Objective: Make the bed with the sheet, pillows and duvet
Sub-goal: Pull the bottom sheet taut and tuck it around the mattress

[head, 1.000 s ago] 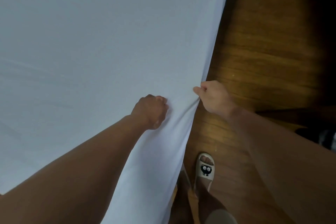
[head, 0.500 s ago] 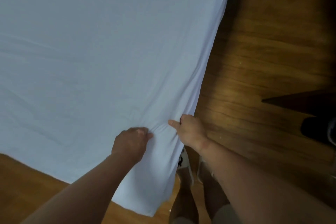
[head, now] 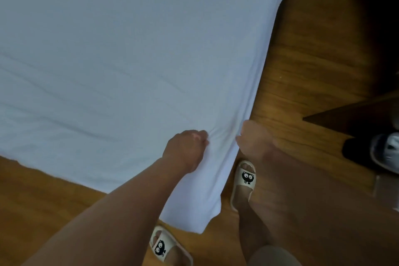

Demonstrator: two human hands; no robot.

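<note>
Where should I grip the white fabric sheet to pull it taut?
Take the white fabric sheet by its side hem near the hanging corner, coming from the wooden floor side, where the right hand pinches it; the left hand bunches cloth inboard. Creases fan from there.

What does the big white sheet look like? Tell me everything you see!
The sheet is plain pale white cloth, thin and soft-looking, spread wide with faint creases. The left hand grips a bunch of it near its right edge, and the right hand holds that edge, with small folds between them. Its near corner ends over the wooden floor, between two slippers.
</note>
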